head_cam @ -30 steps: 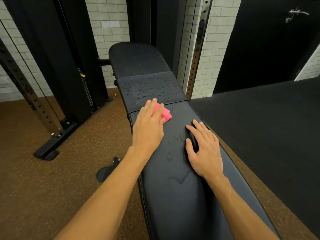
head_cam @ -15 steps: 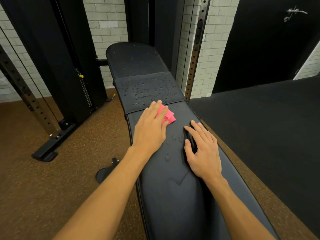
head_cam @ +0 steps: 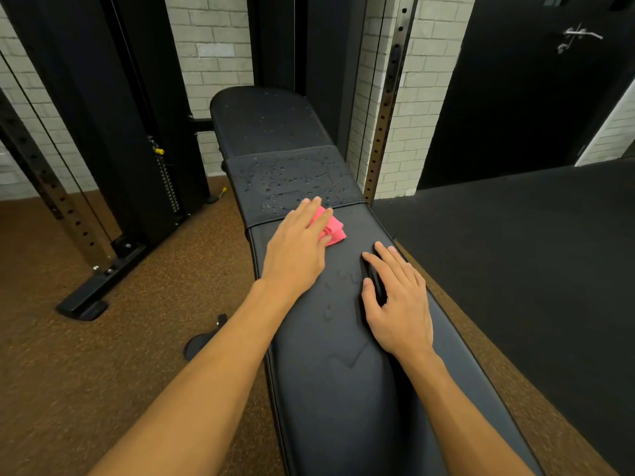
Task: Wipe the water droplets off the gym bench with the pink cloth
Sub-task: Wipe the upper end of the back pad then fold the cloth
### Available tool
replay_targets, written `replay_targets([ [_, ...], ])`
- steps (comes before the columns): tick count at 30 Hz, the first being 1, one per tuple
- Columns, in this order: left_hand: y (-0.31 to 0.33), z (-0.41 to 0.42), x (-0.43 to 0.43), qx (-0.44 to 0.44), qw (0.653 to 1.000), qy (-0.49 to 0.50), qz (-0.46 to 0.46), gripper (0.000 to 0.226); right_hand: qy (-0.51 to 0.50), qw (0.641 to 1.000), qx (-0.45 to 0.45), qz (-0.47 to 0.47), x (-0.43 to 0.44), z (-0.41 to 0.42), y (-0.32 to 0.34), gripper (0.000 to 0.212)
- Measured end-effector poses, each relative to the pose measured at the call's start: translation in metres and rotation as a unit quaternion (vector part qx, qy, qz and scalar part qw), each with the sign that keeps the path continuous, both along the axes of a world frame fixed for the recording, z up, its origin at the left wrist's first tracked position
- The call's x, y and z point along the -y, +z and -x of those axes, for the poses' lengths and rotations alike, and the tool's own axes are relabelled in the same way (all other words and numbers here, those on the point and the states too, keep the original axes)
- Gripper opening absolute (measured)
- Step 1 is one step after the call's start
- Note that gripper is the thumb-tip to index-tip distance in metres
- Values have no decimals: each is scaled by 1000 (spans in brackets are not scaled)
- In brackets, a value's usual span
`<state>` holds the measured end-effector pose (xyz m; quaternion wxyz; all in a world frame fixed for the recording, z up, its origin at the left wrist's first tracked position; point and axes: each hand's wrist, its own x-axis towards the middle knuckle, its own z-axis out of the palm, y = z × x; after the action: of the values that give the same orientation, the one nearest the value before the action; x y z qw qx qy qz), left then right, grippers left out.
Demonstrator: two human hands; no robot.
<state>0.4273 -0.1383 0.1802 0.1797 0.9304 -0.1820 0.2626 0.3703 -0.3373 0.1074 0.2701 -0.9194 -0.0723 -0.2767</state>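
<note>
A long black gym bench (head_cam: 343, 389) runs from the bottom of the view to the far wall. My left hand (head_cam: 297, 245) lies flat with straight fingers on a folded pink cloth (head_cam: 335, 230), pressing it onto the pad near the seam. Past that seam, many water droplets (head_cam: 292, 180) cover the middle pad; finer drops dot the far pad. A few droplets (head_cam: 338, 290) sit between my hands. My right hand (head_cam: 398, 300) rests flat on the bench's right side, fingers spread.
A black weight stack machine (head_cam: 137, 132) with a floor foot (head_cam: 99, 290) stands left on brown rubber flooring. A perforated steel upright (head_cam: 385, 108) rises right of the bench before a white brick wall. Black matting (head_cam: 532, 252) covers the right floor.
My left hand has slid the pink cloth a little farther up the pad toward the seam. My right hand stays planted on the bench.
</note>
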Motion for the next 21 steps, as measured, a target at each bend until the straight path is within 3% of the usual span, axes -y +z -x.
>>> replay_targets([
  [6, 1, 3, -4, 4, 1000, -13, -15, 50, -1, 1000, -3, 1, 0, 2, 1, 48],
  [11, -1, 25, -39, 42, 999, 30, -13, 47, -11, 1000, 4, -18, -1, 4, 1, 47],
  [15, 0, 9, -23, 43, 999, 7, 15, 46, -20, 999, 19, -33, -2, 4, -1, 46],
  [21, 5, -30, 25, 42, 998, -50, -24, 44, -18, 999, 28, -30, -2, 2, -3, 46],
])
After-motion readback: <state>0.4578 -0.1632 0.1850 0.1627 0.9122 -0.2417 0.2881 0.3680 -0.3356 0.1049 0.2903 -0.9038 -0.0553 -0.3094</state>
